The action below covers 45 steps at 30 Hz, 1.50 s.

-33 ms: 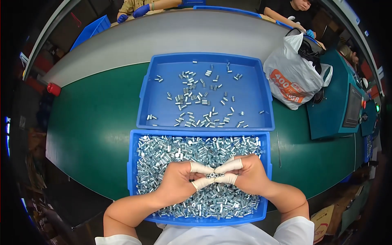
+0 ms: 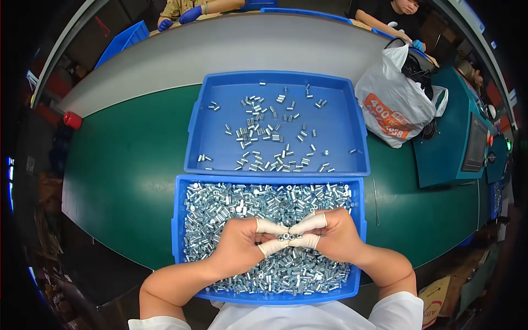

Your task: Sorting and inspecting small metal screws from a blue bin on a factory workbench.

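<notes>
Over the near blue tray (image 2: 178,220), which is heaped with small silver metal sleeves (image 2: 308,275), my two hands meet. White finger cots cover the thumbs and index fingers. My left hand (image 2: 236,245) and my right hand (image 2: 340,236) pinch together a short row of metal sleeves (image 2: 289,237), their round open ends facing up toward me. The fingertips of both hands touch around this row. The other fingers curl underneath, partly hidden. Beyond lies a far blue tray (image 2: 335,118) with many similar sleeves scattered loosely on its bottom.
Both trays sit on a green tabletop (image 2: 126,165). At the right stand a white plastic bag (image 2: 390,99) with black cables and a teal machine (image 2: 451,137) with a screen. A thin rod (image 2: 376,201) lies right of the near tray. Behind a grey partition (image 2: 286,41), two people work.
</notes>
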### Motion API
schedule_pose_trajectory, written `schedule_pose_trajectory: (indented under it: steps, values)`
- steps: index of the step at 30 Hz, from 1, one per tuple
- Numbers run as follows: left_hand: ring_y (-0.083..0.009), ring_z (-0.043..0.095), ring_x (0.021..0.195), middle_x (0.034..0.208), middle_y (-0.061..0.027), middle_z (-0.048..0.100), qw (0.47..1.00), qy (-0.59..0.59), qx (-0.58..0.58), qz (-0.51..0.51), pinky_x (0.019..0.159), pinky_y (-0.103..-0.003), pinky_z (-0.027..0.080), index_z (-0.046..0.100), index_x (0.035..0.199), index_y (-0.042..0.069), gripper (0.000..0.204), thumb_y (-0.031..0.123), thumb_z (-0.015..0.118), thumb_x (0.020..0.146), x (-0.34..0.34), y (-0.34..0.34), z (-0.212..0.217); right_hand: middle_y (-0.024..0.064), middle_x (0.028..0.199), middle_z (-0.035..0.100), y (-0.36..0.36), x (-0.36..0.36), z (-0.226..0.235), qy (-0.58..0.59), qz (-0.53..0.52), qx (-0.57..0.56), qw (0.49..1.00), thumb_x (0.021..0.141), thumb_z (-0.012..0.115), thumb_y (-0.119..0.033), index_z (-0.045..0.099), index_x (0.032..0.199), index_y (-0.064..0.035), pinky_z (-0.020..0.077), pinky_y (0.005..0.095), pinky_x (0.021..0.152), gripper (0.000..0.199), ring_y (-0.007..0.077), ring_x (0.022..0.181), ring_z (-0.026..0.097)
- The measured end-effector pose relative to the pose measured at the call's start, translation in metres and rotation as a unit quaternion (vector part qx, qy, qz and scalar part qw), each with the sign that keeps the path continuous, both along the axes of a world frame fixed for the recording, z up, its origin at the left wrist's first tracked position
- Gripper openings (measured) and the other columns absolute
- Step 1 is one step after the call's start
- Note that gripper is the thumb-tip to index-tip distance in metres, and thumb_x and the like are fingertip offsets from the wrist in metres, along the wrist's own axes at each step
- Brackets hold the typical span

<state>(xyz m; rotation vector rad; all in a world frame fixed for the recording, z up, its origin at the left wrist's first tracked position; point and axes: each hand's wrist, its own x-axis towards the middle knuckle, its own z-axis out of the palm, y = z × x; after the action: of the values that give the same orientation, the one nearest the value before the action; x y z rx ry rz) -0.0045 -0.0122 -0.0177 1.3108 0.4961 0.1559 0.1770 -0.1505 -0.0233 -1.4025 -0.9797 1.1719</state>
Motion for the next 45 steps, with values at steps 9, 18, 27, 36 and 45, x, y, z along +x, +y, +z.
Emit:
schedule_pose_trajectory:
  steps: [9,18,27,36,45]
  values:
    - [-0.0154,0.067,0.088,0.100,-0.0123,0.069,0.995,-0.003,-0.096,0.018,0.074,-0.028,0.055,0.067,0.105,-0.003,0.024,-0.012,0.069,0.082,0.000,0.005,0.010,0.0136,0.093,0.070,0.012,0.003,0.013,0.153,-0.011,-0.045,0.987,0.078,0.075,0.009,0.070,0.093,0.0056,0.0578,0.0307,0.077,0.016,0.0187,0.086,0.069]
    - [-0.0148,0.066,0.086,0.098,-0.0119,0.069,0.998,0.024,-0.049,-0.017,0.074,-0.028,0.055,0.068,0.100,-0.002,0.022,-0.011,0.072,0.080,0.000,0.009,0.006,0.0149,0.095,0.070,0.011,0.002,0.012,0.170,0.007,-0.062,0.984,0.076,0.076,0.010,0.069,0.093,0.0051,0.0587,0.0323,0.079,0.019,0.0206,0.089,0.070]
    - [-0.0127,0.064,0.082,0.094,-0.0111,0.067,0.997,-0.011,0.055,-0.058,0.069,-0.025,0.051,0.070,0.099,-0.001,0.027,-0.011,0.076,0.075,-0.003,0.014,0.010,0.0126,0.094,0.072,0.010,0.001,0.005,0.219,0.017,-0.037,0.975,0.081,0.073,0.009,0.069,0.095,0.0043,0.0575,0.0298,0.083,0.016,0.0171,0.091,0.070]
    - [-0.0098,0.063,0.066,0.082,-0.0080,0.068,0.995,-0.043,0.080,-0.046,0.058,-0.023,0.049,0.070,0.094,0.003,0.025,-0.006,0.080,0.074,0.001,0.014,0.009,0.0140,0.096,0.072,0.009,0.003,0.002,0.247,0.036,-0.029,0.968,0.079,0.073,0.011,0.069,0.095,0.0055,0.0584,0.0327,0.084,0.018,0.0194,0.093,0.070]
    - [-0.0103,0.065,0.064,0.079,-0.0076,0.070,0.994,-0.030,0.088,-0.056,0.054,-0.022,0.050,0.072,0.086,0.004,0.018,-0.002,0.082,0.072,0.001,0.015,0.013,0.0192,0.090,0.071,0.010,0.004,0.004,0.245,0.046,-0.050,0.967,0.069,0.083,0.005,0.068,0.088,0.0046,0.0587,0.0320,0.071,0.024,0.0227,0.083,0.071]
